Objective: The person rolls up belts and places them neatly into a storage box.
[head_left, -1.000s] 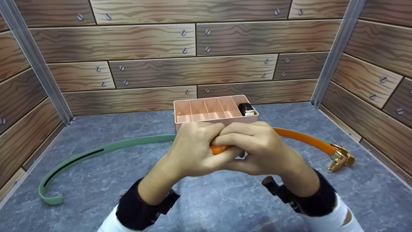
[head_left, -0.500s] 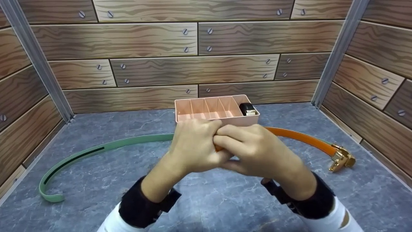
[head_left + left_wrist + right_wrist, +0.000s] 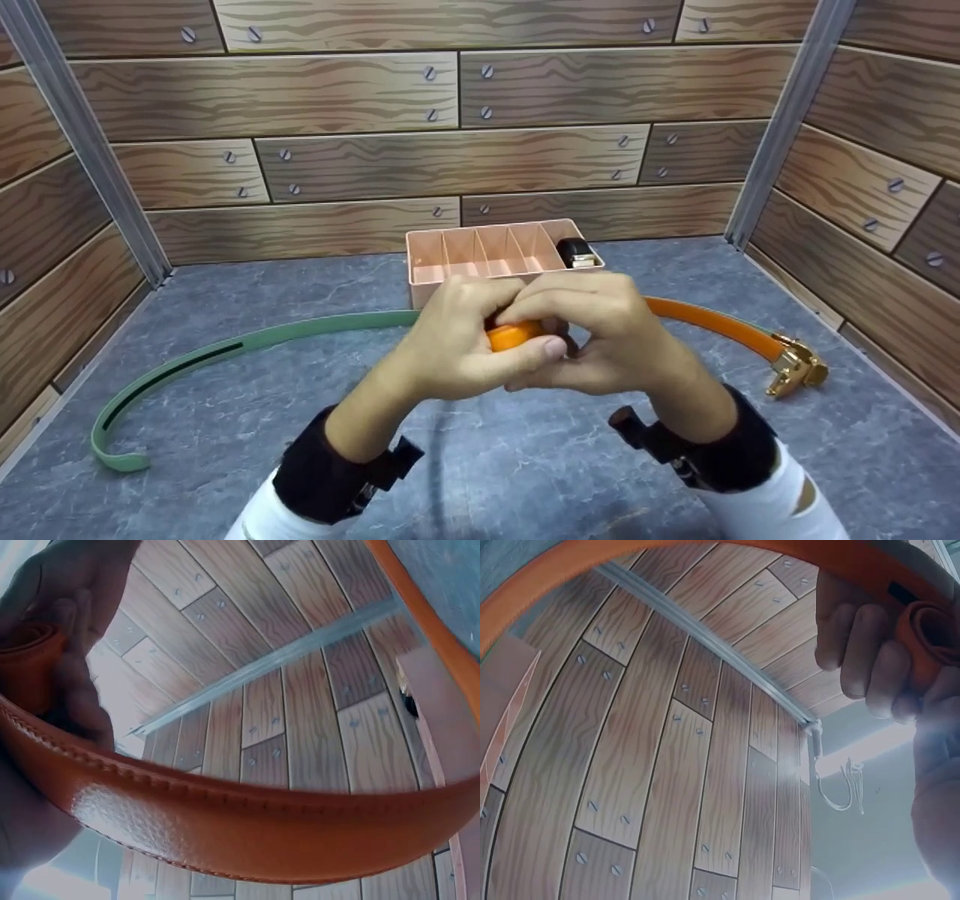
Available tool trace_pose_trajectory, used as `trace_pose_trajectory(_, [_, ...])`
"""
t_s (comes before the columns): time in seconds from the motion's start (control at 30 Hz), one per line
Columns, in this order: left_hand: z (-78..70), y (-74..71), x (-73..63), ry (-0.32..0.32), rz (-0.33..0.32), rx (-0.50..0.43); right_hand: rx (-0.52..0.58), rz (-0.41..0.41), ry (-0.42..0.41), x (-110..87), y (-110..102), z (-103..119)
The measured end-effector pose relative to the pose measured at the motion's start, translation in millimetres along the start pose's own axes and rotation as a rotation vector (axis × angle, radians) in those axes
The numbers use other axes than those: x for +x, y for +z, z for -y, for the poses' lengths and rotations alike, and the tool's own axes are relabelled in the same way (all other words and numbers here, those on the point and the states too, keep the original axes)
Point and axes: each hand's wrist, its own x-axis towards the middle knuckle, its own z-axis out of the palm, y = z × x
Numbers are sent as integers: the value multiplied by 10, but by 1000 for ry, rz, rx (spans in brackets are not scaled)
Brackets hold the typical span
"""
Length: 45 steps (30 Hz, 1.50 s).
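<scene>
Both hands meet above the middle of the table, around the rolled end of an orange belt (image 3: pixel 514 335). My left hand (image 3: pixel 457 345) grips the roll, its thumb laid along the near side. From the other side, my right hand (image 3: pixel 600 330) holds it with curled fingers. Spiral layers of the roll (image 3: pixel 919 652) show in the right wrist view. In the left wrist view a stitched orange strap (image 3: pixel 262 840) loops away from the hands. At the right, the belt ends in a gold buckle (image 3: pixel 796 367); the hands hide part of its length.
A green belt length (image 3: pixel 322 328) with a black stripe curves across the left of the table. Behind the hands stands a pink divided tray (image 3: pixel 427 295), with a black coiled thing (image 3: pixel 574 251) with a shiny metal part in its right compartment. Wood-patterned walls enclose the table.
The hands have shifted slightly on the roll, and more of its orange top shows now. My left thumb has stretched out along it. The buckle and green length have stayed put.
</scene>
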Motion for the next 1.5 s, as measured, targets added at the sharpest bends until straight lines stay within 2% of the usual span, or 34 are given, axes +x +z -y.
trace_pose_trajectory(0.07, [-6, 5, 8, -5, -21, 41, -37, 36, 4, -1, 6, 31])
trace_pose_trajectory(0.23, [-39, 24, -13, -60, -52, 274, -262, 123, -28, 7, 16, 121])
trace_pose_trajectory(0.3, [-48, 31, -24, -81, -47, 292, -302, 120, -38, 14, 16, 130])
trace_pose_trajectory(0.37, [-51, 31, -30, -85, -40, 255, -284, 112, -42, 17, 14, 118])
trace_pose_trajectory(0.43, [-44, 21, -27, -74, -29, 171, -232, 90, -41, 19, 10, 93])
trace_pose_trajectory(0.57, [-27, -4, -13, -45, -13, -4, -65, 11, -7, 12, -4, 33])
trace_pose_trajectory(0.63, [-28, -10, -7, -44, -20, -42, 7, -24, 14, 9, -13, 15])
trace_pose_trajectory(0.67, [-30, -11, -5, -43, -30, -32, 25, -31, 21, 7, -17, 12])
trace_pose_trajectory(0.73, [-40, -8, -1, -39, -63, 47, 16, -14, 27, 5, -27, 21])
trace_pose_trajectory(0.87, [-52, 21, -3, -49, -148, 289, -183, 63, 9, 12, -38, 80])
trace_pose_trajectory(0.93, [-56, 39, -6, -62, -165, 353, -267, 90, 1, 16, -40, 107])
trace_pose_trajectory(1.0, [-58, 48, -12, -78, -159, 365, -309, 99, -5, 17, -36, 119])
trace_pose_trajectory(1.13, [-43, 44, -19, -83, -113, 286, -272, 97, -17, 13, -27, 97])
trace_pose_trajectory(1.27, [-12, 30, -7, -65, -49, 157, -212, 59, -24, 5, -22, 45])
trace_pose_trajectory(1.5, [14, -17, -5, -84, -2, -81, 2, -48, 85, -13, -39, -19])
